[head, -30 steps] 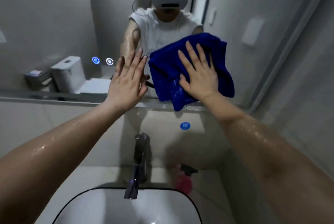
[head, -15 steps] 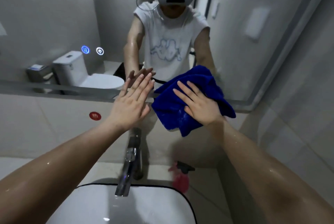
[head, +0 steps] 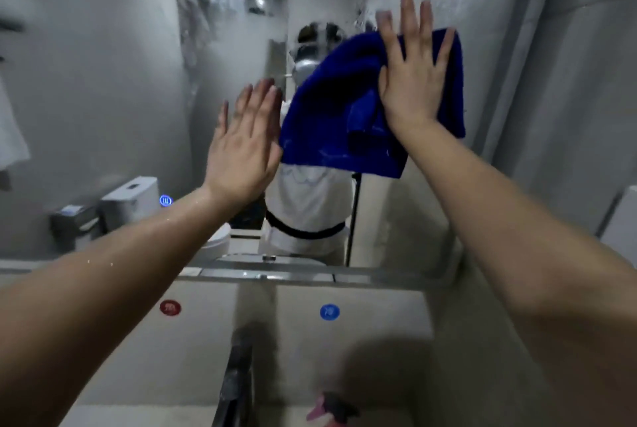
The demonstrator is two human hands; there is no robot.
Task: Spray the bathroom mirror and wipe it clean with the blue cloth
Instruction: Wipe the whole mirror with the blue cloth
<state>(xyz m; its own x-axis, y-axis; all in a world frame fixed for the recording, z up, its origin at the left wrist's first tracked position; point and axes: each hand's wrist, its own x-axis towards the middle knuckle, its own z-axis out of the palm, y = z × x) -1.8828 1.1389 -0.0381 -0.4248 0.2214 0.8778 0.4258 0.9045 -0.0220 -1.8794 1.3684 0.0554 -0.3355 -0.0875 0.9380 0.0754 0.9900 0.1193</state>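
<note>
1. Head view, change from half a second ago: the right hand [head: 412, 82] and the blue cloth [head: 331, 109] were at the lower edge of the mirror [head: 103, 82]. Both are now well up the glass, level with the reflected head. The left hand [head: 241, 147] has risen too. The white basin has dropped out of frame.
2. Right hand: flat, fingers straight, spread and pointing up. The palm presses the cloth against the mirror with no curl round it.
3. Left hand: flat and open, fingers straight and close together, holding nothing. It is just left of the cloth. Motion blur prevents telling whether it touches the glass.
4. Cloth: one piece, deep blue, with a soft nap. It is bunched into thick folds and hangs below the right wrist.
5. Mirror: one smooth pane. Wet streaks and droplets run across its top, and a metallic strip [head: 275, 276] runs along its bottom edge. One blue lit icon [head: 165, 200] shows at lower left.
6. Wall below: pale and matt, with two round stickers, one red [head: 170, 307] and one blue [head: 329, 312].
7. Bottom edge: one dark metal tap [head: 238, 378]. To its right is one pink spray bottle [head: 332, 407] with a dark head, blurred.
8. Forearms: two, bare, with water drops on the left one.
</note>
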